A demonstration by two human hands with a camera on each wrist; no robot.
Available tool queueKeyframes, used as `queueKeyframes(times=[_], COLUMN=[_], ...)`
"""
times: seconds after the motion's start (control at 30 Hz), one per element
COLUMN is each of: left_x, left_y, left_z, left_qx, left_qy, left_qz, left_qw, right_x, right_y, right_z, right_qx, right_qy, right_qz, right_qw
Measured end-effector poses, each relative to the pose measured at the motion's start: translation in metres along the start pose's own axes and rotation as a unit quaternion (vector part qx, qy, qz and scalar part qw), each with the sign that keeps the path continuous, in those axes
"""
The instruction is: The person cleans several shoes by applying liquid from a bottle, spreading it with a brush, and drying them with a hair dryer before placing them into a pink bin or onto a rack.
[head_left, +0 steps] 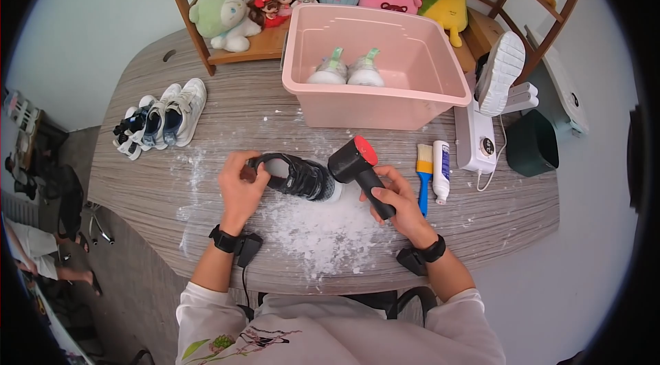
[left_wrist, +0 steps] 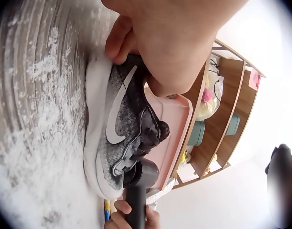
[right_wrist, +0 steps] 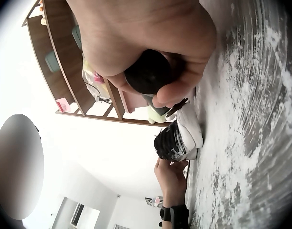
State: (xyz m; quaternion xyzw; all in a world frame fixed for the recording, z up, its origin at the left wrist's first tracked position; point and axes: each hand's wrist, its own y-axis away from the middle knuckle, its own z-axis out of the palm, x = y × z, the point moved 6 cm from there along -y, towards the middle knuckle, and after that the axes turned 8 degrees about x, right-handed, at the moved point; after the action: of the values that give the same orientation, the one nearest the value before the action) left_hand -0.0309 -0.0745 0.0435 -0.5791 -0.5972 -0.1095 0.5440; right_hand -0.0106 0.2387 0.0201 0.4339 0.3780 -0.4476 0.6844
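A dark sneaker [head_left: 297, 177] with a white sole stands on the powder-dusted table, its toe to the right. The left hand [head_left: 242, 186] pinches the heel collar; in the left wrist view that hand [left_wrist: 160, 43] covers the heel, above a white swoosh [left_wrist: 118, 110]. The right hand [head_left: 399, 201] grips the handle of a black handheld device with a red round end [head_left: 366, 150], its head at the toe. Seen from the right wrist, the curled right hand [right_wrist: 150, 43] surrounds the black handle [right_wrist: 148, 72], and the sneaker [right_wrist: 177, 140] lies beyond.
White powder [head_left: 330, 238] covers the table [head_left: 234, 117] near the body. A pink bin [head_left: 385, 107] holding shoes stands behind. Several shoes [head_left: 180, 114] sit at left. A brush [head_left: 424, 172], white tube [head_left: 441, 172], white appliance [head_left: 476, 138] and dark green bin [head_left: 533, 145] are at right.
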Motion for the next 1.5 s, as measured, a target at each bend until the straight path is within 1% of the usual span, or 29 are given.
queueKeyframes(times=[0.2, 0.27, 0.37, 0.43, 0.5, 0.63, 0.7, 0.73, 0.8, 0.93, 1.0, 1.03, 1.1, 1.13, 1.2, 1.23, 1.27, 1.3, 1.33, 1.37, 1.4, 1.43, 1.5], left_x=[0.001, 0.001, 0.000, 0.001, 0.000, 0.000, 0.002, 0.004, 0.014, 0.007, 0.005, 0.005, 0.002, 0.003, 0.010, 0.011, 0.014, 0.017, 0.017, 0.019, 0.021, 0.022, 0.024], left_y=[-0.001, 0.000, 0.000, 0.000, 0.000, -0.001, 0.001, 0.001, 0.003, 0.006, 0.005, 0.005, 0.005, 0.005, 0.005, 0.005, 0.007, 0.010, 0.012, 0.018, 0.022, 0.023, 0.026], left_z=[0.003, 0.004, 0.005, 0.005, 0.005, 0.006, 0.012, 0.012, 0.015, 0.018, 0.017, 0.016, 0.017, 0.016, 0.017, 0.017, 0.020, 0.022, 0.023, 0.028, 0.033, 0.034, 0.035], left_qx=[-0.004, -0.004, -0.004, -0.003, -0.024, -0.038, -0.085, -0.085, -0.107, -0.102, -0.098, -0.098, -0.106, -0.107, -0.137, -0.137, -0.160, -0.183, -0.183, -0.220, -0.256, -0.256, -0.276], left_qy=[0.037, 0.043, 0.044, 0.040, 0.031, 0.035, 0.064, 0.064, 0.063, 0.078, 0.071, 0.071, 0.103, 0.103, 0.121, 0.121, 0.133, 0.145, 0.145, 0.154, 0.162, 0.161, 0.193], left_qz=[0.033, 0.024, 0.016, 0.017, -0.002, 0.009, 0.040, 0.040, 0.072, 0.050, 0.017, 0.017, -0.013, -0.013, 0.008, 0.008, 0.020, 0.031, 0.030, 0.040, 0.050, 0.048, 0.039], left_qw=[0.999, 0.999, 0.999, 0.999, 0.999, 0.999, 0.994, 0.994, 0.990, 0.990, 0.992, 0.992, 0.989, 0.989, 0.983, 0.983, 0.978, 0.972, 0.972, 0.962, 0.952, 0.952, 0.941], right_x=[0.000, -0.001, -0.006, -0.007, -0.009, -0.004, -0.001, 0.000, 0.001, -0.004, -0.006, -0.006, -0.005, -0.003, 0.001, 0.002, 0.003, 0.001, -0.001, -0.001, 0.000, 0.001, -0.001], right_y=[0.001, 0.002, 0.004, 0.005, 0.006, 0.006, 0.007, 0.007, 0.006, 0.008, 0.007, 0.007, 0.007, 0.007, 0.007, 0.007, 0.007, 0.008, 0.008, 0.009, 0.009, 0.008, 0.007], right_z=[0.002, 0.002, 0.001, 0.001, 0.003, 0.006, 0.009, 0.010, 0.012, 0.011, 0.008, 0.007, 0.008, 0.008, 0.007, 0.007, 0.008, 0.009, 0.009, 0.010, 0.008, 0.008, 0.010], right_qx=[-0.004, -0.006, -0.022, -0.052, -0.056, -0.063, -0.068, -0.074, -0.075, -0.063, -0.065, -0.066, -0.062, -0.057, -0.055, -0.053, -0.054, -0.042, -0.030, -0.030, -0.012, 0.005, -0.001], right_qy=[-0.013, -0.013, 0.019, 0.061, 0.063, 0.052, 0.044, 0.038, 0.041, 0.065, 0.077, 0.090, 0.086, 0.082, 0.079, 0.075, 0.076, 0.097, 0.119, 0.119, 0.126, 0.133, 0.112], right_qz=[-0.001, -0.004, -0.006, 0.009, 0.009, -0.002, -0.004, -0.006, -0.015, -0.025, -0.028, -0.031, -0.033, -0.036, -0.044, -0.053, -0.052, -0.074, -0.095, -0.095, -0.093, -0.090, -0.089], right_qw=[1.000, 1.000, 1.000, 0.997, 0.996, 0.997, 0.997, 0.997, 0.996, 0.996, 0.995, 0.993, 0.994, 0.994, 0.994, 0.994, 0.994, 0.992, 0.988, 0.988, 0.988, 0.987, 0.990])
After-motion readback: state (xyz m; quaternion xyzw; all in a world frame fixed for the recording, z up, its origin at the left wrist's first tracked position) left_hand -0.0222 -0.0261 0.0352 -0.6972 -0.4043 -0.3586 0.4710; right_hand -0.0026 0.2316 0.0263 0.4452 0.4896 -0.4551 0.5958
